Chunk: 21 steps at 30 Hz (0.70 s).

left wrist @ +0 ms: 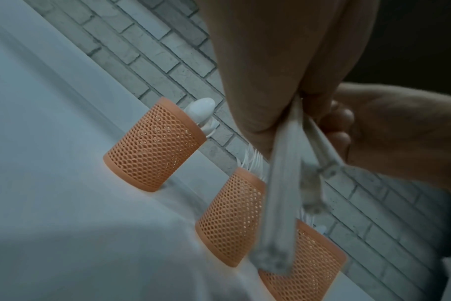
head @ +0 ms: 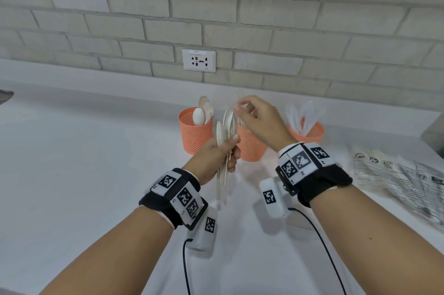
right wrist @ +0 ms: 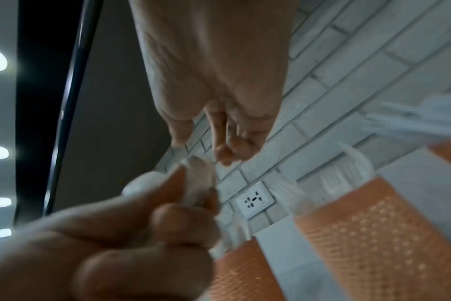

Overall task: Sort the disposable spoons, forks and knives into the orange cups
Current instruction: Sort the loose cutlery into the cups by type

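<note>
From the head view, three orange cups stand in a row on the desk (head: 96, 162): the left cup (head: 195, 136) holds spoons, the middle cup (head: 251, 144) forks, the right cup (head: 308, 132) knives. Your left hand (head: 216, 155) grips a bundle of utensils (head: 224, 150) upright; your right hand (head: 258, 122) pinches one fork (head: 240, 96) above the middle cup, so you're mid-sort, I'd say; next, lower it in tines-up. Left wrist view: three cups, handles fanned below your fist, too blurred to count. Right wrist view: fingertips (right wrist: 227, 152) curled, pinch hidden; empty wrappers (head: 406, 182) lie right.
</note>
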Available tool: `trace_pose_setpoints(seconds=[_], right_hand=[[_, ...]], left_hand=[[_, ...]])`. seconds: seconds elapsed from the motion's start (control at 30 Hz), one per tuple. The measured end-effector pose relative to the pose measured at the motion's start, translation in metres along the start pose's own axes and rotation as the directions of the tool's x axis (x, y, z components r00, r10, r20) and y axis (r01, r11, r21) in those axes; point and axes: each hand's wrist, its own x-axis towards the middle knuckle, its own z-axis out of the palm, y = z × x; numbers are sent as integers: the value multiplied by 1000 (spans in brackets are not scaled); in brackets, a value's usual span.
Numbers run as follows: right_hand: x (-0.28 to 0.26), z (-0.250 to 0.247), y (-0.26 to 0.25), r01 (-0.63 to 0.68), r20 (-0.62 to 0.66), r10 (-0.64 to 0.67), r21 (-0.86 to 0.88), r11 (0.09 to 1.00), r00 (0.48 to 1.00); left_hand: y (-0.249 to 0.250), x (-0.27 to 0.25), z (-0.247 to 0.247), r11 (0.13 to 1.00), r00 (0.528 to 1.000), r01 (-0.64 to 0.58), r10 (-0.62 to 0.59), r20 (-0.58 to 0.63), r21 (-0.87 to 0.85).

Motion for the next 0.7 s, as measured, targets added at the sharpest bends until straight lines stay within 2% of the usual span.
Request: trace_pose_setpoints(seconds=[0.03, 0.1, 0.2, 0.37, 0.5, 0.63, 0.7], right_hand=[[-3, 3, -5, -24, 91, 20, 44, 999, 996], [-4, 6, -8, -57, 175, 42, 83, 995, 984], [-2, 1, -5, -63, 213, 40, 104, 993, 976], [-5, -4, 1, -165, 269, 84, 294, 941, 959], [-8, -8, 3, -162, 271, 84, 283, 945, 959], [-9, -9, 2, -126, 166, 75, 326, 937, 983], [-10, -8, -1, -142, 183, 88, 308, 941, 979]], left_hand=[[1, 0, 0, 1000, 1000, -6, 6, 14, 3], [3, -2, 0, 1000, 999, -12, 12, 30, 6], [5, -4, -3, 1000, 1000, 10, -10, 24, -11], [11, -7, -2, 995, 998, 52, -50, 29, -82], [13, -10, -4, 984, 995, 90, -84, 44, -151], [14, -14, -4, 966, 982, 164, -142, 123, -197], [13, -15, -4, 959, 972, 188, -151, 177, -214]])
